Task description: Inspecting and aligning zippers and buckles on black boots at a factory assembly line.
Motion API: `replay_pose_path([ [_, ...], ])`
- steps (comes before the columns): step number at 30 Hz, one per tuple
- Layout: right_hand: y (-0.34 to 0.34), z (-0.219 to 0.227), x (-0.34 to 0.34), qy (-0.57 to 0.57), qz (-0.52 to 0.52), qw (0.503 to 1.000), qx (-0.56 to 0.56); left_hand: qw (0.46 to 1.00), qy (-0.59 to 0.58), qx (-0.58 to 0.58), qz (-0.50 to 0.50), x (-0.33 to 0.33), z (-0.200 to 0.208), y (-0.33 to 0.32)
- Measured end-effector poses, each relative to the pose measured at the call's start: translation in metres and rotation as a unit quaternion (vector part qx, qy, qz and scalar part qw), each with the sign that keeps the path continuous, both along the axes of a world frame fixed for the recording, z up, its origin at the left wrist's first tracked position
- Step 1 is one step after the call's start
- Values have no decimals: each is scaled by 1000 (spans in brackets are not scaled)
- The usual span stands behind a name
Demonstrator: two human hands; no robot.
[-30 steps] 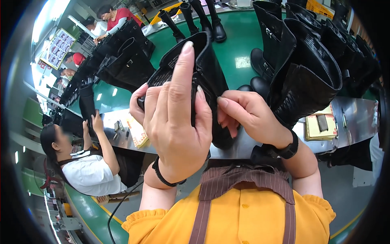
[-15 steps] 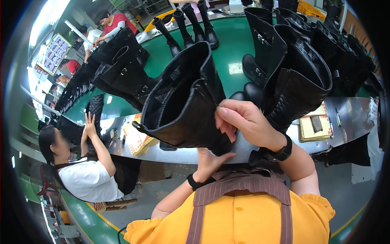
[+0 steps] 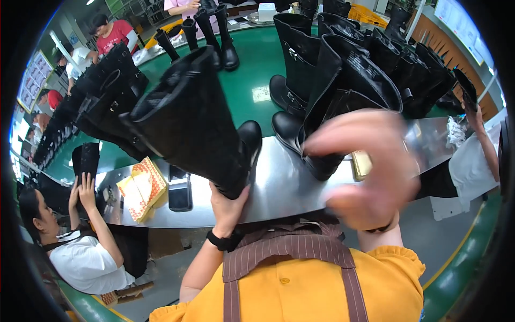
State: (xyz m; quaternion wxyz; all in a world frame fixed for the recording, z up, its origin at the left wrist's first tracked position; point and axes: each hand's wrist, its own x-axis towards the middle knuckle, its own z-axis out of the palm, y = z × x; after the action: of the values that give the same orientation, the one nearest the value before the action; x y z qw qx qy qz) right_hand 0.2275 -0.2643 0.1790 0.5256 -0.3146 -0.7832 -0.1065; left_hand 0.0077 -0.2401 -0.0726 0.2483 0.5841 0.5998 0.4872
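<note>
A tall black boot (image 3: 188,118) stands tilted in front of me, its open shaft leaning left and its toe pointing away. My left hand (image 3: 228,206) is wrapped round its lower back, near the heel. Lifted off the boot, my right hand (image 3: 375,166) is blurred by motion; its thumb and fingers are spread apart with nothing visible between them. Behind that hand, to the right, another tall black boot (image 3: 316,102) with a wide open shaft stands on the metal table edge (image 3: 273,188). My right hand covers part of it.
Yellow-and-red paper stacks (image 3: 142,190) and a dark rectangular case (image 3: 179,193) lie on the metal edge. Many black boots (image 3: 292,64) stand on the green surface (image 3: 247,88). Co-workers handle boots at left (image 3: 88,257) and right (image 3: 477,150); others work farther back.
My right hand has let go of the boot's shaft and moved right. The boot has swung left, and its toe now shows. My left hand still holds its lower part. The view has shifted right.
</note>
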Motion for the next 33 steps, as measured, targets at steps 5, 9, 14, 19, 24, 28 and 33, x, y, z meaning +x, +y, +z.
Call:
replay_pose_path([
  [5,-9,-18,72,-159,-369,916,11,918,136,358,104,1,7,-19],
  [9,1,-37,86,54,-219,964,-138,908,11,386,-166,25,47,-8],
  [14,14,-44,85,159,-141,973,-95,960,-25,220,-169,100,95,40],
  [19,13,-50,94,164,-150,973,-60,972,-56,101,-207,132,119,57],
  [24,17,-54,93,173,-179,968,-45,951,-148,111,-249,131,118,57],
  [28,20,-62,100,201,-123,971,-35,946,-161,78,-270,131,105,58],
  [33,2,-111,126,279,-36,937,-207,937,-206,126,-254,99,61,46],
])
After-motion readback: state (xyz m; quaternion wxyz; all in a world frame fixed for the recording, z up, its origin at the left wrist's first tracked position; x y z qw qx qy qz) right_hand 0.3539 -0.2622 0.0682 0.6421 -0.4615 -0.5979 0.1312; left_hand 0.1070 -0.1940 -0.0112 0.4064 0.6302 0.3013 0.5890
